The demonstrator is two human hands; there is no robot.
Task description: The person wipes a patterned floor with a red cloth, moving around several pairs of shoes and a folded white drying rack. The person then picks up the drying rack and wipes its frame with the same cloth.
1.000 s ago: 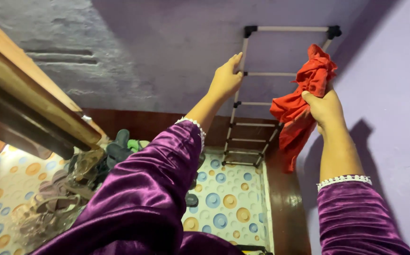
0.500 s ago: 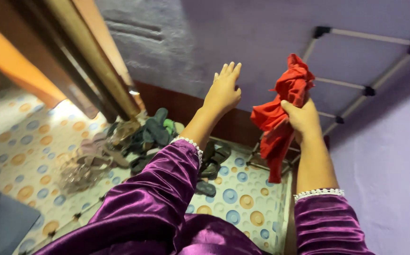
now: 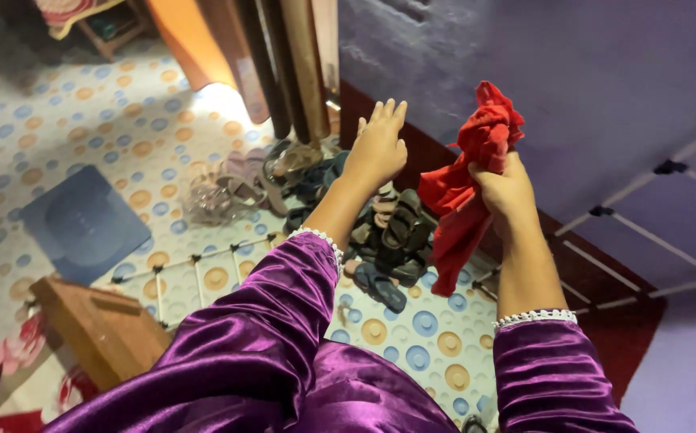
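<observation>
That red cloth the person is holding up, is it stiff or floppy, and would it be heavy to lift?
Probably floppy: the red cloth bunches above the right hand and droops in loose folds below it. Likely light too, since one hand holds it aloft. It seems unlikely to slip, crumpled in the fist.

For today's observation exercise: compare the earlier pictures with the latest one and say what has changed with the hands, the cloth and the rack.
The left hand let go of the rack bar and now hangs open in the air. The view swung left, so the rack slid to the right edge and more floor and sandals show. The right hand grips the red cloth as before.
</observation>
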